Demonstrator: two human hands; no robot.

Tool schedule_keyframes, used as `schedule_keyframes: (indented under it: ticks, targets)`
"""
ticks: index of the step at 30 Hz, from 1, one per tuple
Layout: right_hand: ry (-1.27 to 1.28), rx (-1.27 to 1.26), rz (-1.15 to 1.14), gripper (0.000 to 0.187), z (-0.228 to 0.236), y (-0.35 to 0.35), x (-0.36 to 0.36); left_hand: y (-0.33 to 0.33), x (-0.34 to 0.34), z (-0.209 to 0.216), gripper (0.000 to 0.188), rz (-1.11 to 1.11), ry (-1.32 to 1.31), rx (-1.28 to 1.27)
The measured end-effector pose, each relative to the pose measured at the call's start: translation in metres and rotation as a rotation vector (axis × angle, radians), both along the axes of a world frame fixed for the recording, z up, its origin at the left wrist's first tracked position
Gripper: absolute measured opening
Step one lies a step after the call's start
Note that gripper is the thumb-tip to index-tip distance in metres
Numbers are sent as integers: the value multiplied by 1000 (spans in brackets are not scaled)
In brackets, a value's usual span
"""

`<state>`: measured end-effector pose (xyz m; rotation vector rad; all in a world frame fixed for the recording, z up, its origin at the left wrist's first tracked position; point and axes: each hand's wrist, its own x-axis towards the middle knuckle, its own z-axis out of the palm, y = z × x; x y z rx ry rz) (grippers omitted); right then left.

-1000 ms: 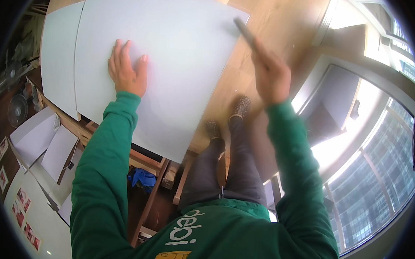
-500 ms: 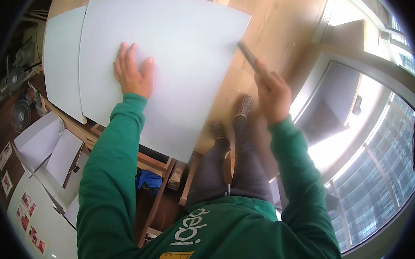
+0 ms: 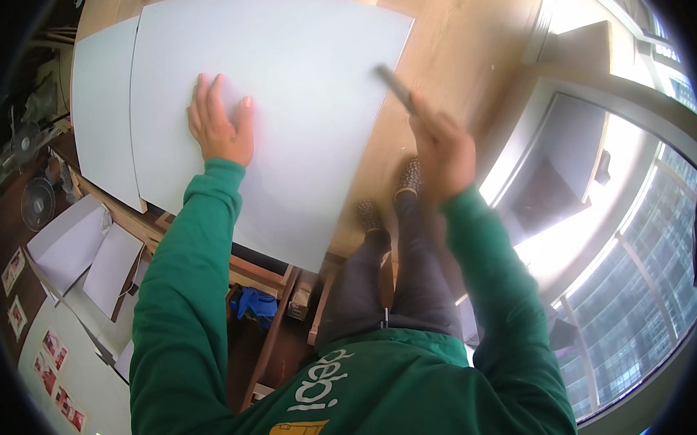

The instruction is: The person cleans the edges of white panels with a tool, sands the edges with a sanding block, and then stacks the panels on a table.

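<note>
"Word on the left hand (image 3: pixel 222 130)?"
"Palm down, fingers spread, on the large white panel (image 3: pixel 293 67) beneath it."
"And the right hand (image 3: pixel 443 148)?"
"Closed around 1 dark bar-like tool (image 3: pixel 393 87), blurred, its tip over the panel's edge. I can't tell if they touch."
"Farther out?"
"A 2nd white panel (image 3: pixel 104 106) beyond the left hand's outer side, blue cloth (image 3: pixel 257 305) bodyward of that hand, then a fan (image 3: pixel 38 203) far to its left."
</note>
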<state>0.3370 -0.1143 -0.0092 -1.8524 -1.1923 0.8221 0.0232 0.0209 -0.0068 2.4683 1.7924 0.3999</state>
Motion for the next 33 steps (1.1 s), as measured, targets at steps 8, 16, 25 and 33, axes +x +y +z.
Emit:
schedule_keyframes:
  ticks: [8, 16, 25, 33]
  targets:
    - [-118, 22, 62, 36, -5, 9, -1, 0, -2, -1, 55, 24, 14, -2]
    - [-82, 32, -86, 33, -4, 78, 26, 4, 5, -2, 56, 6, -13, -10]
    - [369, -203, -245, 38, 14, -43, -17, 1, 0, -3, 57, 25, -33, -17]
    - [789, -243, -268, 43, 39, -60, -34, -2, -7, -6, 58, 22, -20, 4]
